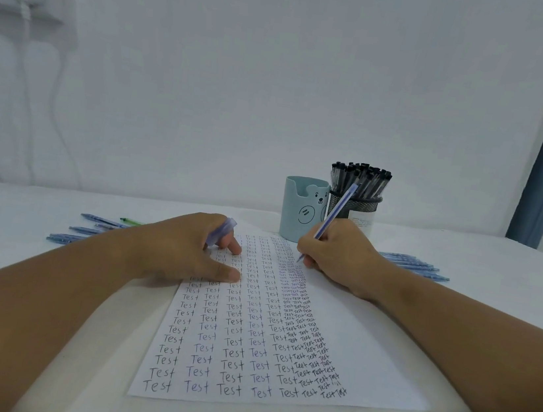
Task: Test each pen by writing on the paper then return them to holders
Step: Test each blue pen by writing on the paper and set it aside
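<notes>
While the right hand (336,256) grips a slim blue transparent pen (333,214), fingers (309,245) clamped round its lower barrel, the tip touches the white sheet of paper (365,349) near its far right edge, beside columns of handwritten "Test". Left of those fingers, the left hand (185,249) presses the sheet, its fingers curled round a pale blue pen cap (221,232). Just beyond the right hand stand a light blue bear-faced holder (300,209) and a black mesh holder (361,205) filled with black-capped pens (360,177). Loose blue pens (87,230) lie on the white desk (17,241) outside either hand.
</notes>
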`<state>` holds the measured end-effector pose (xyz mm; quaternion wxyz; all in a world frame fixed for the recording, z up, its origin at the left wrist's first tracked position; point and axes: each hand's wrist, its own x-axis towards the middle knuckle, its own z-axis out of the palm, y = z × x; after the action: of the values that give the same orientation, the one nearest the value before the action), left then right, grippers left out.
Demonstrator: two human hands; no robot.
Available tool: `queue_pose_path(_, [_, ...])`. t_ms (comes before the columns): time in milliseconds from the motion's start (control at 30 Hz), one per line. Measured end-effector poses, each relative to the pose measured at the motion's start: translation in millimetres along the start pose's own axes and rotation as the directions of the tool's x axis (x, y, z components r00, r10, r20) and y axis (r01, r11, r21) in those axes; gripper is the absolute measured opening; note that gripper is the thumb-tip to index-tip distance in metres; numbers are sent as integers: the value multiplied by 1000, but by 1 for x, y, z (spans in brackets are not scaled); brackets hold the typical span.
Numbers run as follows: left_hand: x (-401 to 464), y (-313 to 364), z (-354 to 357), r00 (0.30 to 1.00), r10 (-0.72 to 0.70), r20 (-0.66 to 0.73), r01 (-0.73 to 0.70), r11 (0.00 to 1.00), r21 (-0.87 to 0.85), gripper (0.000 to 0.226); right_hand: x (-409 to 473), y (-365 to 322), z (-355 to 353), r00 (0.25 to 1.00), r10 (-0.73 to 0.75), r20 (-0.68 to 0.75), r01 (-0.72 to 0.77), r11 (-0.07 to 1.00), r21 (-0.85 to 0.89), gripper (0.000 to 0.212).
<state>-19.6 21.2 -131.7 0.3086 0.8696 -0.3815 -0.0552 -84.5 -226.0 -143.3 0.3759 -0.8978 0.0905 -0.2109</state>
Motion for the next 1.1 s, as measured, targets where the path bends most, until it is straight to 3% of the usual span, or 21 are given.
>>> queue_pose_path(333, [2, -4, 1, 1000, -23, 4, 23, 998, -62, 29, -1, 0, -1, 999, -24, 36, 25, 999, -25, 21])
queue_pose_path(667, [1, -3, 1, 999, -37, 10, 38, 998, -44, 43, -1, 1, -1, 999, -19, 32, 20, 999, -26, 24])
queue_pose_path(1100, [3, -4, -1, 999, -44, 20, 45, 999, -16, 45, -1, 0, -1, 998, -63, 22, 64, 996, -60, 25])
